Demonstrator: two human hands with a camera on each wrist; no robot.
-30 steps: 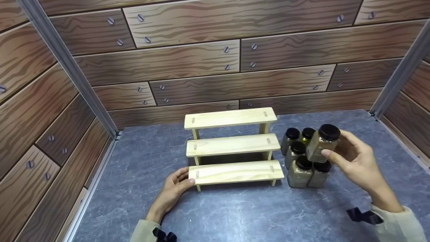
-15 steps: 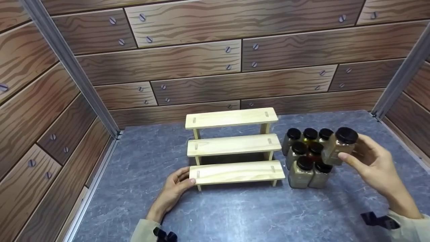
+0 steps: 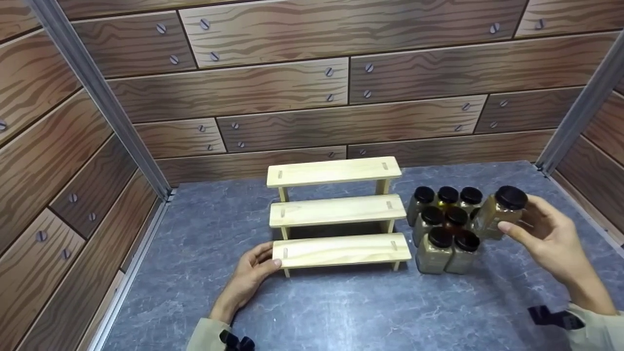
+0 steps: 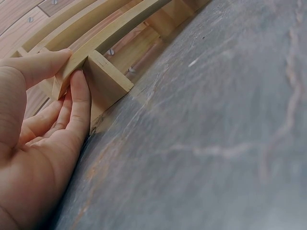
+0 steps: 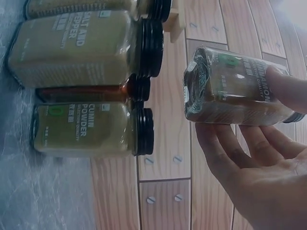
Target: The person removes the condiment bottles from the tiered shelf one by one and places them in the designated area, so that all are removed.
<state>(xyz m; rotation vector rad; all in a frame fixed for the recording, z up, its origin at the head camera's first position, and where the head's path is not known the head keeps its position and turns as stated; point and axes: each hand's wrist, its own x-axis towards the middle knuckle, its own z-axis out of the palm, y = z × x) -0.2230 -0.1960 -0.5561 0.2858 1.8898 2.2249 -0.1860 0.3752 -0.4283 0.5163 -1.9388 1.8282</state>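
My left hand [image 3: 252,272] pinches the left end of the lowest board of a three-step wooden shelf rack [image 3: 336,212]. In the left wrist view, its thumb lies on top of the board and the fingers [image 4: 79,103] tuck under it. My right hand [image 3: 555,239] holds a glass spice jar [image 3: 496,214] with a black lid, slightly tilted and raised off the table. The right wrist view shows brown powder in this jar [image 5: 235,88] and a partly covered label. Just left of it, several black-lidded spice jars [image 3: 434,256] stand close together, partly hidden by the held one.
The rack and the jars stand on a grey marbled tabletop [image 3: 312,312]. Wood-patterned panels [image 3: 282,92] rise behind and on both sides, with metal corner posts [image 3: 100,92]. One standing jar [image 5: 86,129] reads cumin powder, another [image 5: 81,50] salt and pepper.
My right hand has moved to the right with the spice jar, uncovering more of the standing jars. My left hand and the rack have stayed in place.
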